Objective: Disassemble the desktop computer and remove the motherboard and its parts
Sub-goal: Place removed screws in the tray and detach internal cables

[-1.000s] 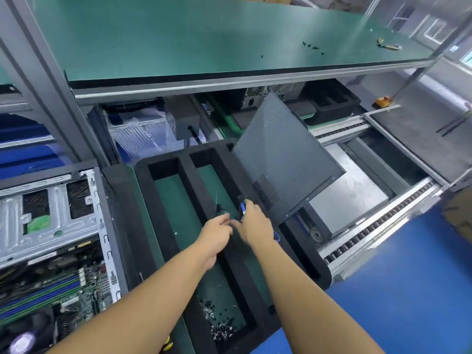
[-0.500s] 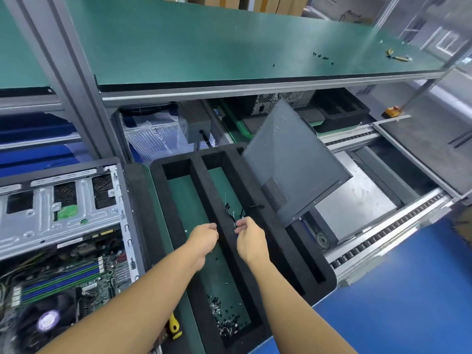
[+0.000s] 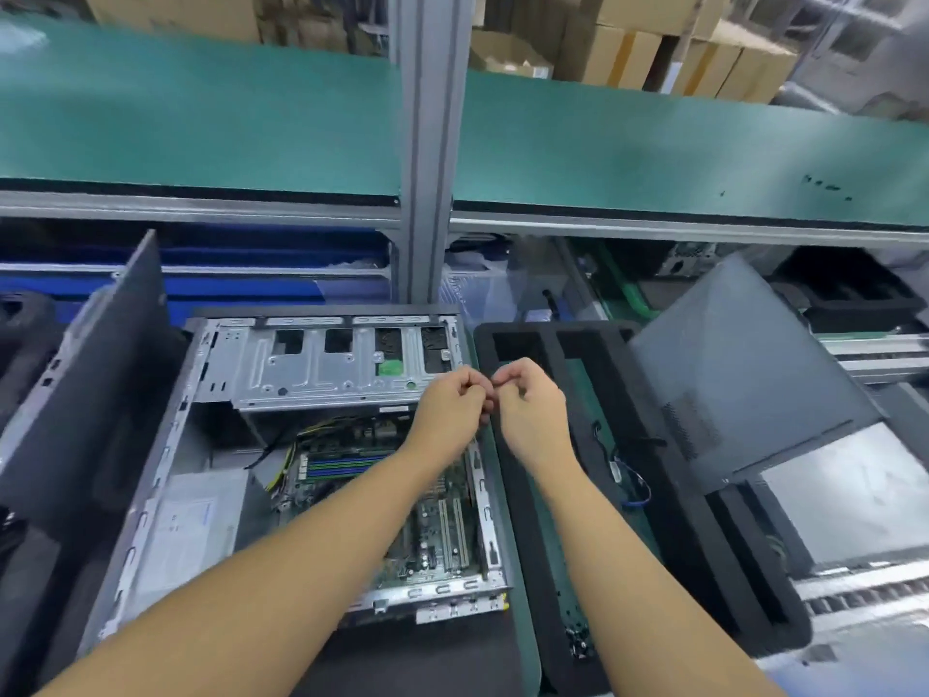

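Beneath a long green-topped shelf (image 3: 201,118), the opened grey metal desktop case (image 3: 321,364) is seen, green motherboard (image 3: 432,530) not yet removed; left grip (image 3: 452,410) and right grip (image 3: 528,410) are curled over its edge, contents indiscernible.

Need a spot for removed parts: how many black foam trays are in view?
2. One black foam tray lies just right of the open computer case; a second foam tray sits at the back right, beyond the leaning grey panel. Others may be hidden.
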Demonstrator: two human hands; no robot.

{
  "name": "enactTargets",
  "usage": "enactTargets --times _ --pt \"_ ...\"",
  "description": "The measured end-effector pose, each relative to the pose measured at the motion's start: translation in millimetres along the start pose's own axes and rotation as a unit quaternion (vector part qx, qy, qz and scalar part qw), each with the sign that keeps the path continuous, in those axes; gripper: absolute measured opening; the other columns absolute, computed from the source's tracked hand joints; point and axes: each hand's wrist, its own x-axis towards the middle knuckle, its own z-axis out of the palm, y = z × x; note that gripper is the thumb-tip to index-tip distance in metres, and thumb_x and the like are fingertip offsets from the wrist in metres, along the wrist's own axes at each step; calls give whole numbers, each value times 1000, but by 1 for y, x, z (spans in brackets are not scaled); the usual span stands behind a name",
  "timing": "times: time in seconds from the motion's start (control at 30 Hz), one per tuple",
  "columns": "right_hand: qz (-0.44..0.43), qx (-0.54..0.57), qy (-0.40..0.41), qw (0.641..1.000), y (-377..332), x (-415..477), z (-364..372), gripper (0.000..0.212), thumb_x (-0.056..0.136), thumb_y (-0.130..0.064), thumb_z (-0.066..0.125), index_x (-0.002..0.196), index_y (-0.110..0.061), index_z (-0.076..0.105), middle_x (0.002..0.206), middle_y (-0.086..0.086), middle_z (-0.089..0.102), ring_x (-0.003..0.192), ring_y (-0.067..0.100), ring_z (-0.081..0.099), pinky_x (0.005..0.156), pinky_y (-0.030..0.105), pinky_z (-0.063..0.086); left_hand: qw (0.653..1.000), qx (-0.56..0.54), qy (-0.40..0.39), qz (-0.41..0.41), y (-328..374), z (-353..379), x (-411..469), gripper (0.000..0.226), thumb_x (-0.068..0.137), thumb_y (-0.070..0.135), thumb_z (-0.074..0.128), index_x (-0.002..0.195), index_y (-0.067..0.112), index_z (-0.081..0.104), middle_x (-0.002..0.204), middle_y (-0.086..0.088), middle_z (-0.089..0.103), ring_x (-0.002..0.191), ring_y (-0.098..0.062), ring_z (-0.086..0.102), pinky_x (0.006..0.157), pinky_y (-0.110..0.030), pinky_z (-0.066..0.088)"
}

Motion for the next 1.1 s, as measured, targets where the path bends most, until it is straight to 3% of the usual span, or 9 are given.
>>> enactTargets --times 0.17,0.3,0.4,0.5,0.63,0.8,0.9,1.03,1.1 --pt "-34 -78 -87 993 -34 -21 54 28 88 -6 45 79 -28 59 79 -5 64 68 7 55 60 24 45 969 240 -57 -1 -22 -96 -5 32 86 3 47 71 26 63 67 10 68 68 -11 65 65 -27 53" --pt "-40 -213 -271 938 -34 -34 81 28 95 -6 40 95 -23 62 98 5 67 80 23 62 70 35 50 849 501 -164 -40 -36 -154 -7 23 89 12 51 93 28 67 104 4 69 92 -16 62 80 -29 48" --pt "-16 -250 -303 920 -23 -41 89 31 96 -4 38 105 -20 63 108 4 65 80 20 61 69 30 50 764 607 -218 -25 -46 -171 -16 30 91 32 53 120 29 59 122 0 62 109 -22 59 86 -36 44" --pt "31 -255 -311 915 -8 -53 93 30 99 -6 37 115 -17 60 111 10 65 81 27 61 76 37 52 724 643 -251 20 -59 -174 -24 46 87 56 55 122 25 53 122 3 59 114 -21 57 92 -42 42" --pt "63 -243 -294 922 11 -70 94 30 100 -5 41 124 -12 58 117 8 62 105 29 61 88 31 49 691 680 -244 33 -64 -172 -29 70 67 73 71 118 26 55 113 6 62 106 -22 63 81 -39 53" --pt "56 -211 -268 938 14 -75 102 26 99 -18 50 124 -22 56 110 -5 62 85 15 60 73 24 49 694 689 -202 52 -66 -171 -30 59 66 68 76 105 27 60 103 6 65 97 -23 66 73 -36 55" --pt "37 -250 -301 920 16 -75 104 29 99 -21 51 127 -21 54 112 -5 60 86 14 59 78 27 49 712 676 -177 68 -67 -171 -31 47 71 61 77 102 29 64 101 6 67 94 -23 68 64 -30 46" --pt "23 -256 -292 921 19 -74 106 29 99 -20 48 128 -19 54 111 -2 63 82 14 59 76 29 48 723 674 -116 95 -72 -171 -32 14 91 36 62 100 29 69 95 5 70 88 -22 67 66 -29 45" --pt "22 -250 -285 925 20 -73 106 28 99 -19 46 126 -19 56 110 0 64 82 17 61 77 32 51 717 683 -77 114 -77 -169 -33 18 94 20 54 95 29 70 93 6 69 86 -20 65 71 -31 48"
